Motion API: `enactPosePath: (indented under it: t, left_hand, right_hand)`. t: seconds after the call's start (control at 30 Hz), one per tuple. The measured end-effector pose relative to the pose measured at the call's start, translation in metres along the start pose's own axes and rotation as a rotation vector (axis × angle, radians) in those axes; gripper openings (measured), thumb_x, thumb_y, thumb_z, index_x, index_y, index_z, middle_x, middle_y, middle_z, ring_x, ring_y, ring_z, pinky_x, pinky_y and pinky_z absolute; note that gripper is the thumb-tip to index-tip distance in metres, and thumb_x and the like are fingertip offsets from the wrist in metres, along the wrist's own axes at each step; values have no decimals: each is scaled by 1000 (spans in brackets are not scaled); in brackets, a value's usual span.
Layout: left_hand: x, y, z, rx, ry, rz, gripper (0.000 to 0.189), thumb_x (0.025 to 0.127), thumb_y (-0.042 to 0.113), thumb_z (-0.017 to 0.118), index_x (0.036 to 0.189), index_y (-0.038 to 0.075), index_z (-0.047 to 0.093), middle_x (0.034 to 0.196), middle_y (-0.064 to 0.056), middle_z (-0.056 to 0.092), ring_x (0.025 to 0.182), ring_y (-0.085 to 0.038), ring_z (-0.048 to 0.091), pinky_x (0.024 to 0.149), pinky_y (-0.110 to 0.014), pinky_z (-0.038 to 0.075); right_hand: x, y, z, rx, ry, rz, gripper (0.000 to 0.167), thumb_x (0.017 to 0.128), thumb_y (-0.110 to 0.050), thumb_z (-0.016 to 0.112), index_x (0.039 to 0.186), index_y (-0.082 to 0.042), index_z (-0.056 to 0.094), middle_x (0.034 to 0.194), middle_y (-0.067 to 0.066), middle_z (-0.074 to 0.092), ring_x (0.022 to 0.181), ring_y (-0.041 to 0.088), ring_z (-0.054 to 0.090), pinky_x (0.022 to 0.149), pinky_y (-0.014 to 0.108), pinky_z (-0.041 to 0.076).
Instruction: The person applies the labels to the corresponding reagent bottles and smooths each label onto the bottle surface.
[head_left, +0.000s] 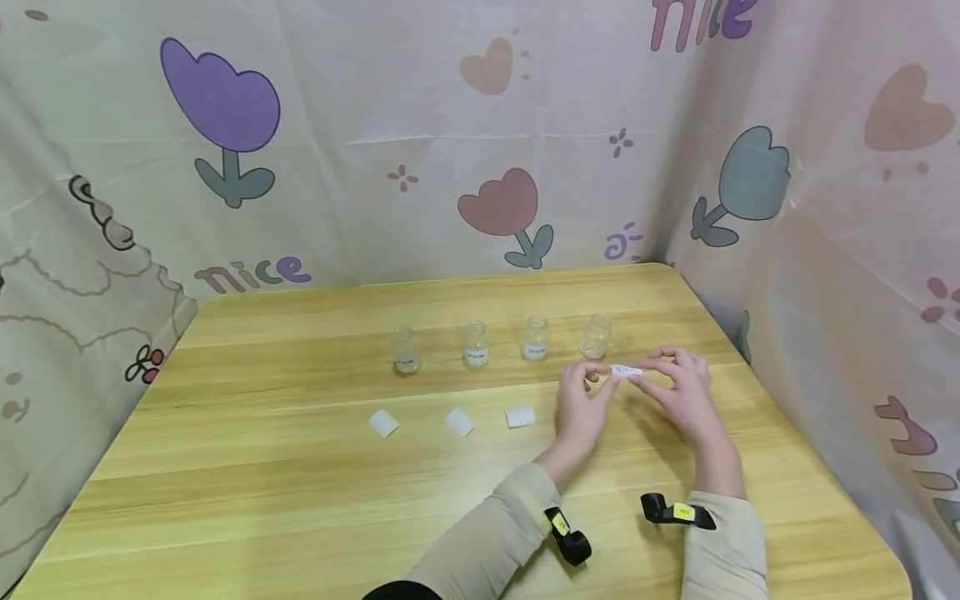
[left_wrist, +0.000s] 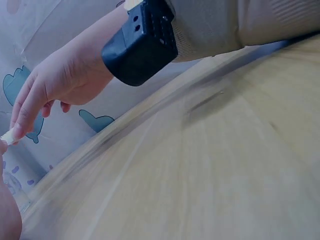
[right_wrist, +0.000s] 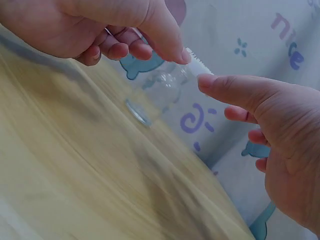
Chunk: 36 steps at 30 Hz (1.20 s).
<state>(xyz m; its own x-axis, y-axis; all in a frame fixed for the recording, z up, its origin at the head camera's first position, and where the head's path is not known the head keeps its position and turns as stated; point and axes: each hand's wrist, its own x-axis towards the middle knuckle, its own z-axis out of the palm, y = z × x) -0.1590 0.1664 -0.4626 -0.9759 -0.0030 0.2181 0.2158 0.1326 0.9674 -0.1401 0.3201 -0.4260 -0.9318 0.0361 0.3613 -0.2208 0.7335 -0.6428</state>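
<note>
Both hands hold a small white printed label (head_left: 626,370) by its ends, raised over the right part of the table. My left hand (head_left: 581,412) pinches the left end between thumb and finger. The other end is pinched by my right hand (head_left: 688,400). In the right wrist view the label (right_wrist: 198,64) shows a serrated edge between the two thumbs. Just behind it stands a clear glass jar (head_left: 596,337) with no label visible on it. Only part of my left hand (left_wrist: 7,212) shows in the left wrist view.
Left of that jar, three more glass jars stand in a row, each with a small printed label; one is the middle jar (head_left: 476,343). Nearer lie three white paper squares, among them the right one (head_left: 520,417). A patterned curtain (head_left: 360,150) hangs around the wooden table (head_left: 247,475).
</note>
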Motion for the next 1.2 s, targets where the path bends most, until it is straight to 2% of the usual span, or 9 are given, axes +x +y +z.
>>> enactPosePath:
  t: [0.2,0.4,0.57,0.73,0.93,1.07,1.2]
  left_hand:
    - [-4,-2,-14,-3,-13,-2,10,85,22,73,93,15,73,94,-1,57,86,-13,50,76,-21,39]
    - [-3,-1,-25,-20,-20,31,10,85,18,72,93,12,74,94,-2,59,87,-13,50,77,-21,39]
    - [-3,0,-30,-32,-15,33,10,84,16,72,92,12,74,93,-1,59,86,-13,51,76,-21,40]
    - [-2,-1,-34,-32,-15,29,9,83,15,72,92,11,74,93,-1,60,88,-20,54,76,-21,40]
    - [1,-2,-37,-31,-31,25,9,85,15,72,92,11,74,92,0,59,87,-13,50,77,-22,39]
    - [6,1,-39,-36,-24,67,9,86,13,70,93,9,73,93,-2,59,88,-14,52,79,-23,40]
    - [11,8,-43,-8,-34,111,10,86,13,69,93,6,73,94,-7,58,91,-20,52,80,-24,39]
  right_hand:
    - [0,-8,7,-7,1,-36,21,82,-13,76,101,-3,73,119,20,52,116,43,31,94,60,18]
    - [2,-13,13,27,3,-48,20,82,-13,76,101,-4,74,119,18,52,116,39,31,95,59,18]
    - [3,-14,17,26,-5,-51,21,83,-14,76,101,-6,74,119,17,52,115,38,31,94,57,19]
    - [3,-14,19,20,-7,-50,22,82,-16,77,102,-8,74,120,16,52,115,36,31,94,55,20]
    - [2,-17,21,13,-8,-35,26,82,-18,77,106,-9,73,122,17,52,115,36,31,95,56,20]
    - [3,-22,24,-9,42,-35,33,81,-18,78,112,-9,70,122,18,52,114,38,33,96,58,19]
    - [3,-28,30,-31,159,-98,36,78,-12,80,111,-6,69,115,19,54,108,38,35,95,56,20]
